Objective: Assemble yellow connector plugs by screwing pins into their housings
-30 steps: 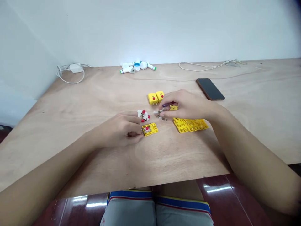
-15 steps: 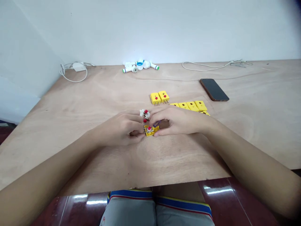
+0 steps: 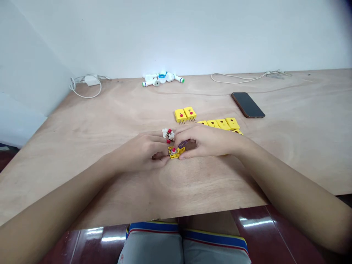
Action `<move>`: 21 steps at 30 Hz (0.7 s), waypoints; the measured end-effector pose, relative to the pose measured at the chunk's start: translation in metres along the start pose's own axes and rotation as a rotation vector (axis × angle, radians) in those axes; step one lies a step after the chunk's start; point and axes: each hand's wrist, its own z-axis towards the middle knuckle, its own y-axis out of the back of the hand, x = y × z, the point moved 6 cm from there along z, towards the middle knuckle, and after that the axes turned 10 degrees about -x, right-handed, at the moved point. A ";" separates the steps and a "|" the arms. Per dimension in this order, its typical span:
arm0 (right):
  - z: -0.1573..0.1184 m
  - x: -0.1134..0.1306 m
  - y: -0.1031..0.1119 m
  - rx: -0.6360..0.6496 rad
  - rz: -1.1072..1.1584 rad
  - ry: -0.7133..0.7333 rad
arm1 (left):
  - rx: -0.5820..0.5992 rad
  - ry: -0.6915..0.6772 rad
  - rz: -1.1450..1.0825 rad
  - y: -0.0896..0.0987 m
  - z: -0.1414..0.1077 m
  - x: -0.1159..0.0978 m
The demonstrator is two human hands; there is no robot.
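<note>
An open yellow plug housing [image 3: 174,156], with a red button and white insert inside it, lies between my hands on the table. My left hand [image 3: 147,151] is closed at its left end, thumb and index finger pinching the edge by the metal pins. My right hand [image 3: 205,142] grips its right side with the thumb low and fingers curled over the top. A small purple translucent piece [image 3: 183,144] shows beneath the right fingers; its kind cannot be made out. Loose white and red inserts [image 3: 170,135] rest just beyond the left fingertips.
Two yellow plugs with red buttons [image 3: 185,114] stand behind the hands. Several yellow covers [image 3: 222,124] lie to the right, partly hidden by my right hand. Farther back are a phone [image 3: 248,105], white plastic fittings [image 3: 162,77], a charger [image 3: 91,80] and a thin cable [image 3: 236,79].
The whole view has shifted slightly. Both hands stay at the yellow housing with almost the same grip; the red button and metal pins inside sit a little differently.
</note>
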 end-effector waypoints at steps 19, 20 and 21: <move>-0.001 0.000 0.001 0.006 0.019 -0.009 | -0.187 0.374 -0.003 0.067 -0.022 0.073; -0.001 -0.001 0.001 0.006 0.018 -0.011 | -0.162 0.391 -0.022 0.066 -0.023 0.075; -0.001 -0.001 0.001 0.005 0.018 -0.012 | -0.136 0.401 -0.039 0.065 -0.023 0.076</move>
